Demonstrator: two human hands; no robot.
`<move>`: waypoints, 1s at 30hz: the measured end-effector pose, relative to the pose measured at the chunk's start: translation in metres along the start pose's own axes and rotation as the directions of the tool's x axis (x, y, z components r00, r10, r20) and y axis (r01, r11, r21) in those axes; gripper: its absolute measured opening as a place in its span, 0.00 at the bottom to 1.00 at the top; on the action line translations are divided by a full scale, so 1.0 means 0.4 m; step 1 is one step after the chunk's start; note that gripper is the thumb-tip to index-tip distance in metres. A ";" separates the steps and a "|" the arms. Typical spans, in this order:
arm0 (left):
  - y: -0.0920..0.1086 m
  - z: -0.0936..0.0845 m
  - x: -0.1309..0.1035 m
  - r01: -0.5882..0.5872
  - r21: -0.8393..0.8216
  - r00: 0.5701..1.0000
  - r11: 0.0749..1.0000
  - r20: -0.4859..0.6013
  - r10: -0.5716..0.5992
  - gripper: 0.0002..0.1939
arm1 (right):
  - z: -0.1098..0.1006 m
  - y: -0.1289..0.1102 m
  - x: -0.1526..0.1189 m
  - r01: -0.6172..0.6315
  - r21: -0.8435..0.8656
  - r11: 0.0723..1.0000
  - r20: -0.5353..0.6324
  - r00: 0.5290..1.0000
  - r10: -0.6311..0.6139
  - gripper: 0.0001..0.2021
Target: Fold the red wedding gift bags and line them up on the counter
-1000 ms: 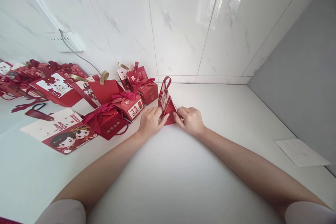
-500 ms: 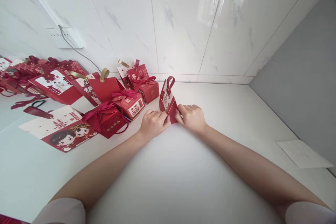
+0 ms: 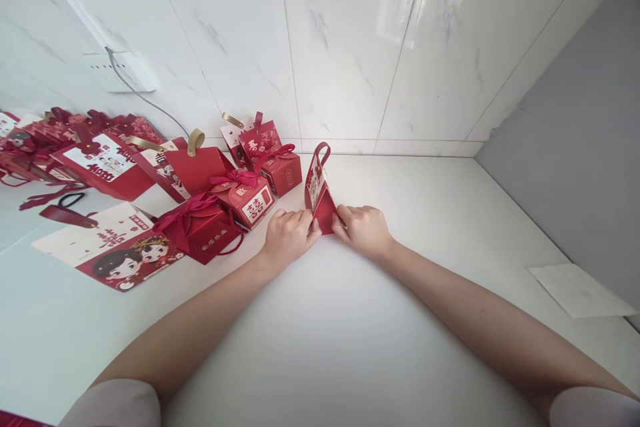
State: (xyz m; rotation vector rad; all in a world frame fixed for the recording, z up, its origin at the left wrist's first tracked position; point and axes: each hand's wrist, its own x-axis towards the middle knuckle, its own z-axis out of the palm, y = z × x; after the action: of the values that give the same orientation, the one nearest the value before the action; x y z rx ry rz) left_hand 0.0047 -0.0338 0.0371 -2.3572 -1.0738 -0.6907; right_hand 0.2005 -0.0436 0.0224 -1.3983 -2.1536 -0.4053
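A small red gift box (image 3: 326, 210) with a strap handle stands on the white tabletop in front of me. Its printed white panel tilts up at the left, and its near end shows a red triangular face. My left hand (image 3: 290, 235) grips the lower left edge with curled fingers, thumb along the side. Pinching the lower right edge is my right hand (image 3: 364, 230), its fingers folded in. Just left of my left hand sits a red box with a bow (image 3: 245, 199). The fingertips are partly hidden behind the box.
Several red gift boxes crowd the left, among them one with cartoon figures (image 3: 125, 247) and a ribbon-tied box (image 3: 205, 230). A cable runs from the wall socket (image 3: 125, 73) down behind them. A white sheet (image 3: 583, 290) lies at the right edge. A tiled wall (image 3: 345, 47) rises behind.
The printed panel has turned more edge-on, and the red triangular end shows more openly. Both hands keep their grip with small finger shifts. The view has moved slightly.
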 end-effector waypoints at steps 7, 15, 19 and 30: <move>-0.010 0.002 -0.003 0.055 -0.022 0.997 0.998 0.054 -0.053 0.11 | 0.006 -0.008 -0.011 0.025 0.010 1.000 0.065 0.998 -0.026 0.17; 0.007 -0.014 0.012 0.243 -0.043 0.964 0.969 0.120 -0.237 0.11 | 0.010 -0.009 -0.007 0.078 0.028 0.997 0.102 0.991 -0.081 0.17; -0.018 0.002 0.007 0.212 -0.110 0.969 0.971 0.150 -0.195 0.12 | 0.005 -0.008 -0.010 0.027 0.035 0.999 0.146 0.989 -0.032 0.18; -0.057 0.018 -0.001 0.004 -0.107 0.998 0.994 -0.064 -0.011 0.14 | 0.012 -0.002 -0.015 -0.029 0.103 0.994 0.198 0.980 0.008 0.18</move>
State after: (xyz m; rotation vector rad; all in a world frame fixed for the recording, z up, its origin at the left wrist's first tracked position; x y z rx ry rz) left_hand -0.0116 -0.0162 0.0356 -2.4038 -1.0415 -0.8410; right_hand 0.2003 -0.0460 0.0153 -1.4507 -2.2806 -0.1478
